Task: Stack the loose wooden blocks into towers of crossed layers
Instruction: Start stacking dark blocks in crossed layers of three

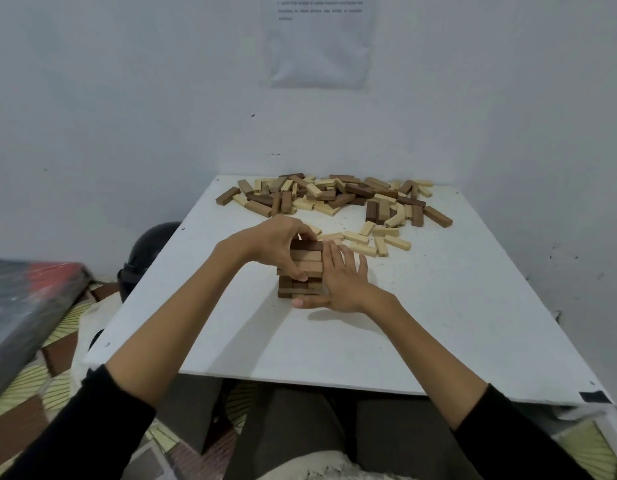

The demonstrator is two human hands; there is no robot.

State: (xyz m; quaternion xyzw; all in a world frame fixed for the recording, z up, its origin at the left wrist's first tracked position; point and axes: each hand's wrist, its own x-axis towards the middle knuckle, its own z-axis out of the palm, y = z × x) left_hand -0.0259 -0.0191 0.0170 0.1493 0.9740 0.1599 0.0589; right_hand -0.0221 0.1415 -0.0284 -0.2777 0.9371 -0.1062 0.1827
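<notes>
Black sleeves at bottom of view, both forearms bare, reaching out over near edge of white desk. Grey trousers under the near edge.

Tower of brown wooden blocks stands around desk centre, slightly left, several crossed layers, top layer dark brown. Exact layer count not readable, hands cover part of it.

Left hand grips upper part of tower from left: fingers curled over top and far side, thumb pressed on near face lower down.

Right hand flat against tower's right side, fingers straight and spread, not curled round anything; thumb stretched along tower base on near side, touching desk.

Loose blocks in a wide messy pile along far edge of desk, mix of dark brown, mid brown and pale, mostly lying flat, some overlapping. One brown block apart at pile's left end, another at right end.

Pale blocks, a small scatter between pile and tower, just beyond right hand, lying flat on desk, one or two touching.

Black tape patch on desk's near right corner. Dark helmet beside left edge of desk, below desk level. Patterned floor covering on left. Blurred dark object with red patch at far left. Printed paper sheet on wall behind desk, text unreadable.
</notes>
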